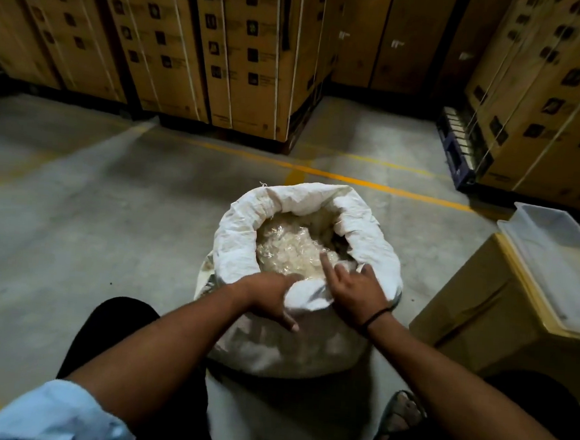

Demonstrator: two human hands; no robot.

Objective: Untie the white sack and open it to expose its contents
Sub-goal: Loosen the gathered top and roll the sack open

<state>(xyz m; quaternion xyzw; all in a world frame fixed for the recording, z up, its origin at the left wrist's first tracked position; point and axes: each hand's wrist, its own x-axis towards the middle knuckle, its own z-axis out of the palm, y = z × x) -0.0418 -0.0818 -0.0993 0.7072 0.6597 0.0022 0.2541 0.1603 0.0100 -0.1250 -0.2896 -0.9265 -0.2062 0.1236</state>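
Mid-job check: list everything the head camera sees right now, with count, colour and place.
white sack: one, white, floor centre, mouth open, rim rolled down
contents: many, pale, inside the sack
stacked cartons: many, brown, along back and right
blue pallet: one, blue, at base of right cartons
yellow line: one, yellow, on floor behind the sack
clear tray: one, clear, on a carton at right
wristband: one, black, right wrist
left hand: one, grips the sack's near rim
right hand: one, on near rim, index finger pointing inward; grip unclear

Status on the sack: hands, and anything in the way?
Left hand grips near rim of white sack; right hand on rim, index out, grip unclear. Sack open, rim rolled down, pale contents exposed. Nothing over the mouth.
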